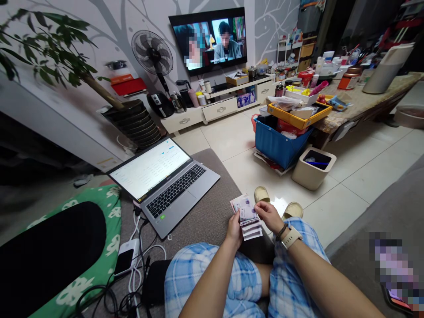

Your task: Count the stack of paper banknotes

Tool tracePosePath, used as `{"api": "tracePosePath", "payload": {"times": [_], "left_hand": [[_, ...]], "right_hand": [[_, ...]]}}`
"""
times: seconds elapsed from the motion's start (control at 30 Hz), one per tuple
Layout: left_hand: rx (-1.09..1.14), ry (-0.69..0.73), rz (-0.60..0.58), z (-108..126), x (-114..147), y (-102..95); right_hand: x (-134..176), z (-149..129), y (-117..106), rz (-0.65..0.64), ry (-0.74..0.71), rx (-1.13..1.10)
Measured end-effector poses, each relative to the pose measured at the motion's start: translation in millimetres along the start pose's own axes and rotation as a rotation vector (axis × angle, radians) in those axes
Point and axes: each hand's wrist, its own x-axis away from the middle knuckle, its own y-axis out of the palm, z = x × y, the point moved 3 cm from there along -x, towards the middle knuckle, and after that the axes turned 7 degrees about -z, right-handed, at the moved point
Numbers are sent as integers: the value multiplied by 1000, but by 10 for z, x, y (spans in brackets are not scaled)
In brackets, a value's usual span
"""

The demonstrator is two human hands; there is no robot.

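A fanned stack of banknotes (251, 231) is held over the grey sofa seat in front of my knees. My left hand (234, 230) grips the stack along its left edge, thumb on top. At the right edge of the upper, purplish notes, my right hand (270, 217) is closed in a pinch on a banknote. Several pale note ends show stepped below the top ones. A beige watch (291, 237) and a dark bracelet circle my right wrist. The fingers of my left hand under the stack are hidden.
An open laptop (179, 198) sits on the sofa to the left, near a white power bank (126, 257) and tangled cables. Beige slippers (262, 194), a bin (306, 179) and a blue crate (278, 143) stand on the floor ahead. A phone (394, 293) lies far right.
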Motion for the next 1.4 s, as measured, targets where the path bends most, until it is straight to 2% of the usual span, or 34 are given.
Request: {"api": "tracePosePath", "payload": {"times": [0.27,0.5,0.63,0.93,1.07,1.4], "left_hand": [[-31,-7,-29,10,1,9],[-49,-5,-35,1,6,-6],[-54,-14,-42,-8,8,-13],[-97,-7,-68,-3,17,-9],[-52,-8,-37,-12,4,-10],[51,-54,22,3,1,15]], "right_hand": [[13,-36,11,-77,10,-3],[-17,65,-60,82,48,67],[-30,142,-100,115,54,127],[-44,143,-85,64,41,150],[-38,103,-73,77,26,161],[-13,15,-21,12,4,98]]}}
